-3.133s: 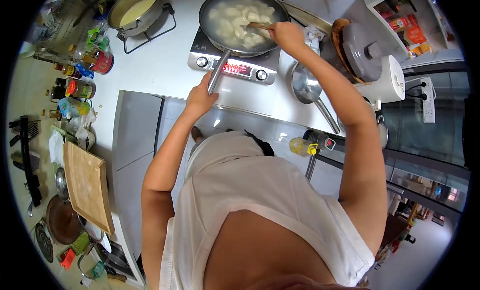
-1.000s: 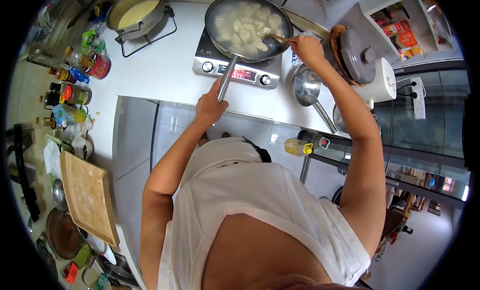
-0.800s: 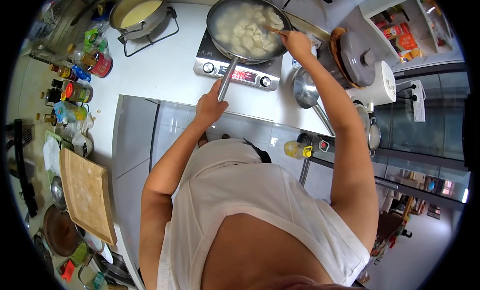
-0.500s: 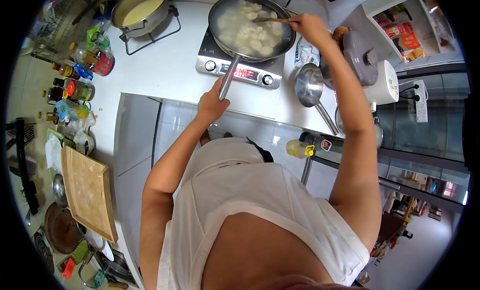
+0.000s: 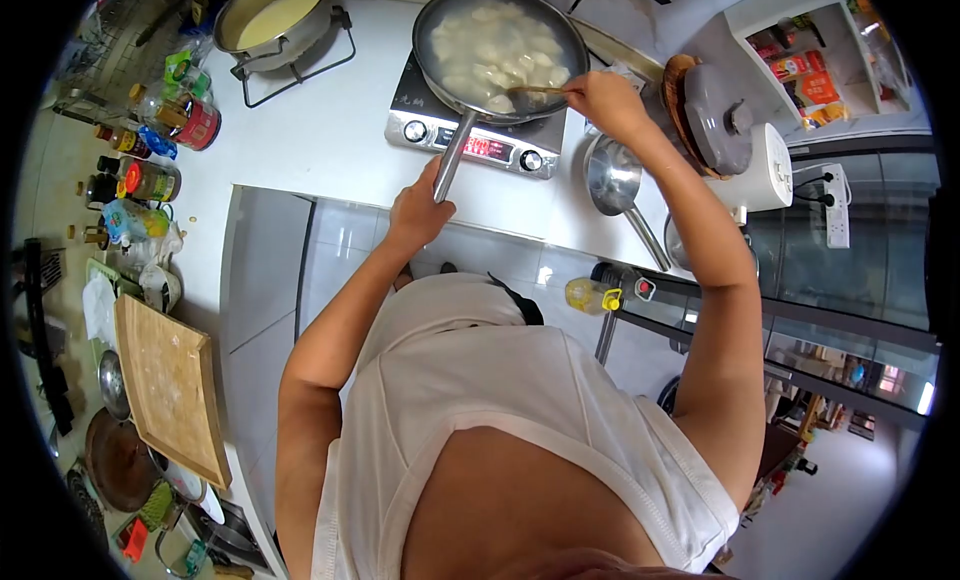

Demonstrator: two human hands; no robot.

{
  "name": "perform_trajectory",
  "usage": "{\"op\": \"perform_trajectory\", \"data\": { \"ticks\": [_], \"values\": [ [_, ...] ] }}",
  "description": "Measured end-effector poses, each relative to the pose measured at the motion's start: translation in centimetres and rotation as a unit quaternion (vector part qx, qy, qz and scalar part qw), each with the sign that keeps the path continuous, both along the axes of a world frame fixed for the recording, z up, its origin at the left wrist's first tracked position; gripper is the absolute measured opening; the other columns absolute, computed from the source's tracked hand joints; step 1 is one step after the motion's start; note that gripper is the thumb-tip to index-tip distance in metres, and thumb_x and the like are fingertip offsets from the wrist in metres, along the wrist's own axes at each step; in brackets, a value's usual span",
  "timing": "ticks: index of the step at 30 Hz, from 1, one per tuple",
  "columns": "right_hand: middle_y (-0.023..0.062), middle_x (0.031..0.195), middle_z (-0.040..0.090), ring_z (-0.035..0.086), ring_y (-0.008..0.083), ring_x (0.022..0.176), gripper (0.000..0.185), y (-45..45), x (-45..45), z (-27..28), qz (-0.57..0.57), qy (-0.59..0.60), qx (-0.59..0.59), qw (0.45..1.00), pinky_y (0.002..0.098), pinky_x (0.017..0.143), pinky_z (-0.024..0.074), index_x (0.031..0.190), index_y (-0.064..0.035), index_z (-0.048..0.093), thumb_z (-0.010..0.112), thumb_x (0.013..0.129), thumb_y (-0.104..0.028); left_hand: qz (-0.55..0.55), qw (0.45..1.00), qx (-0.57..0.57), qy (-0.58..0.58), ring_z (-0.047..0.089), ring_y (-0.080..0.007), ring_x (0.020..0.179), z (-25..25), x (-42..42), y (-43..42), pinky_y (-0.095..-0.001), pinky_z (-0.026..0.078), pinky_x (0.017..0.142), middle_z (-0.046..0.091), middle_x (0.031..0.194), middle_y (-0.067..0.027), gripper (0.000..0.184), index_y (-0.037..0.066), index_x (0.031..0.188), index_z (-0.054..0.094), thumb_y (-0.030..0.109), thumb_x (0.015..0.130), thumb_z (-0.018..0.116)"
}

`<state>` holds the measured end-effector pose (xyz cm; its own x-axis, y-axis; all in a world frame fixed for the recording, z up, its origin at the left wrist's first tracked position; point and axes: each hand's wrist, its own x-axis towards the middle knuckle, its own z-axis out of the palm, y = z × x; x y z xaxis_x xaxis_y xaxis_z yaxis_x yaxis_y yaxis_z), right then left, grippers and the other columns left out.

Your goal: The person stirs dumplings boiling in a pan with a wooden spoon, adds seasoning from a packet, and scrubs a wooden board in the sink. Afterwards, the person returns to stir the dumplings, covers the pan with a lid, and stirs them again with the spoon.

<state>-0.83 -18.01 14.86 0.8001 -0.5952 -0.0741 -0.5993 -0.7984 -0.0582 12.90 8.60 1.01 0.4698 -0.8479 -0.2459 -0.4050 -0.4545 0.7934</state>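
A frying pan (image 5: 455,166) stands on the induction cooker (image 5: 440,130), full of cloudy liquid and pale dumplings (image 5: 485,45). My left hand (image 5: 420,205) is closed round the pan's metal handle. My right hand (image 5: 608,102), at the pan's right rim, is closed on a wooden spatula (image 5: 545,90). The spatula's far end dips into the liquid at the near right part of the pan, beside the dumplings, and its tip is under the surface.
A steel saucepan (image 5: 612,175) lies right of the cooker. A pot of yellowish liquid (image 5: 275,20) sits on a stand at the back left. Several bottles (image 5: 190,120) line the left counter, with a wooden board (image 5: 170,390) nearer. A white appliance (image 5: 765,165) is at right.
My right hand has moved down and left, bringing the spatula from the upper part of the pan to its near right side. The dumplings have shifted. My left hand still holds the handle.
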Motion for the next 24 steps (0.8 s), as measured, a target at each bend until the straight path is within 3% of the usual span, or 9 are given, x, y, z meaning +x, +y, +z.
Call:
{"op": "perform_trajectory", "data": {
  "ticks": [9,12,15,17,20,24],
  "values": [
    [0.0164,0.085,0.069,0.067,0.0352,0.079,0.024,-2.5,5.8,-7.0,-0.038,-0.108,-0.057,0.992,0.0457,0.074,0.0538,0.089,-0.0134,0.074,0.059,0.084,-0.031,-0.004,0.999,0.031,0.030,0.063,-0.0397,0.097,1.2,0.1,-0.1,-0.0425,0.048,0.085,0.065,0.102,-0.0219,0.075,0.016,0.142,0.036,0.008,0.071,0.062],
    [0.0170,0.089,0.069,0.067,0.0362,0.083,0.026,-5.4,6.9,-7.2,-0.111,-0.158,0.006,0.981,0.0448,0.078,0.0532,0.094,-0.0155,0.074,0.059,0.084,-0.034,-0.022,1.000,0.009,-0.005,0.064,-0.0409,0.086,0.0,0.3,-0.1,-0.0468,0.050,0.079,0.066,0.089,-0.0215,0.077,0.017,0.143,0.031,0.014,0.073,0.064],
    [0.0173,0.090,0.069,0.066,0.0361,0.085,0.030,-7.9,5.5,-3.6,-0.093,-0.143,0.054,0.984,0.0421,0.078,0.0529,0.098,-0.0152,0.074,0.060,0.084,-0.037,-0.020,1.000,0.007,-0.006,0.064,-0.0415,0.086,-0.3,0.3,0.0,-0.0472,0.050,0.078,0.066,0.089,-0.0219,0.077,0.018,0.143,0.031,0.014,0.073,0.064],
    [0.0167,0.088,0.069,0.067,0.0340,0.080,0.032,-9.6,3.4,-1.2,-0.003,-0.142,0.043,0.989,0.0402,0.073,0.0520,0.098,-0.0138,0.074,0.061,0.084,-0.039,-0.021,1.000,0.005,-0.003,0.064,-0.0415,0.087,-0.5,0.3,-0.1,-0.0473,0.050,0.079,0.066,0.090,-0.0220,0.077,0.018,0.143,0.031,0.014,0.073,0.064],
    [0.0166,0.084,0.069,0.066,0.0313,0.073,0.028,-4.4,0.6,7.0,-0.013,-0.033,0.063,0.997,0.0391,0.069,0.0498,0.094,-0.0098,0.074,0.063,0.084,-0.033,-0.019,1.000,0.005,0.005,0.064,-0.0411,0.088,-0.1,0.3,-0.1,-0.0470,0.050,0.081,0.066,0.092,-0.0220,0.077,0.018,0.143,0.031,0.014,0.073,0.064],
    [0.0160,0.080,0.069,0.066,0.0312,0.073,0.025,-2.3,-2.7,8.6,0.075,0.002,0.073,0.994,0.0379,0.069,0.0502,0.091,-0.0065,0.074,0.064,0.083,-0.028,-0.018,1.000,0.011,0.010,0.063,-0.0407,0.091,-0.2,0.3,0.0,-0.0465,0.049,0.083,0.066,0.095,-0.0221,0.077,0.018,0.143,0.031,0.014,0.073,0.064]
  ]
}}
